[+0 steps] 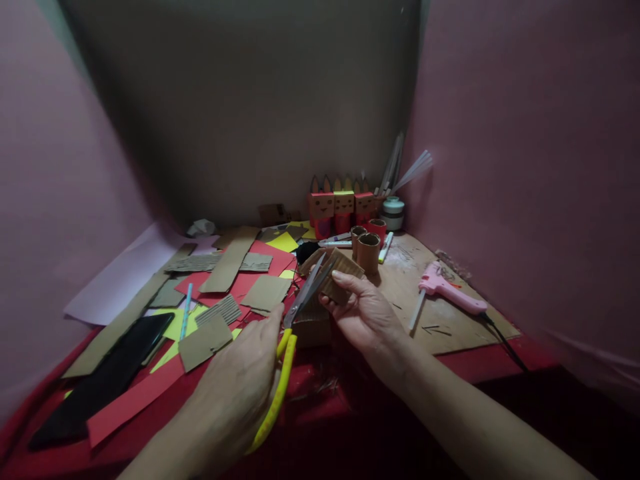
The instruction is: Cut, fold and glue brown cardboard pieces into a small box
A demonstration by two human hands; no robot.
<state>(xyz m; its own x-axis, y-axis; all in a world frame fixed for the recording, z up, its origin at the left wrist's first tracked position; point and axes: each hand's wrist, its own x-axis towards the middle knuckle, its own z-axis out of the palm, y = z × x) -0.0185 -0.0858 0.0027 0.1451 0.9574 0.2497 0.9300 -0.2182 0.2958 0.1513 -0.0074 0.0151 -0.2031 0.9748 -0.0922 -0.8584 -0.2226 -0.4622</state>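
Note:
My left hand [250, 373] grips yellow-handled scissors [286, 350] whose blades are spread apart and point away from me. Between thumb and fingers, my right hand [367, 313] pinches a small piece of brown cardboard [345, 272]. The blades reach up to the left edge of that piece; whether they touch it I cannot tell. Just behind stand two brown cardboard tubes [369, 253] and a red tube [377, 230]. Beneath my hands is another cardboard piece [311, 331], partly hidden.
Cardboard scraps [267, 293], red paper [137, 400] and a long black object [107, 380] cover the left side. On a board [450, 337] at right lies a pink glue gun [450, 290] with its cord. Several box-headed figures [344, 207] and a jar [393, 215] stand behind.

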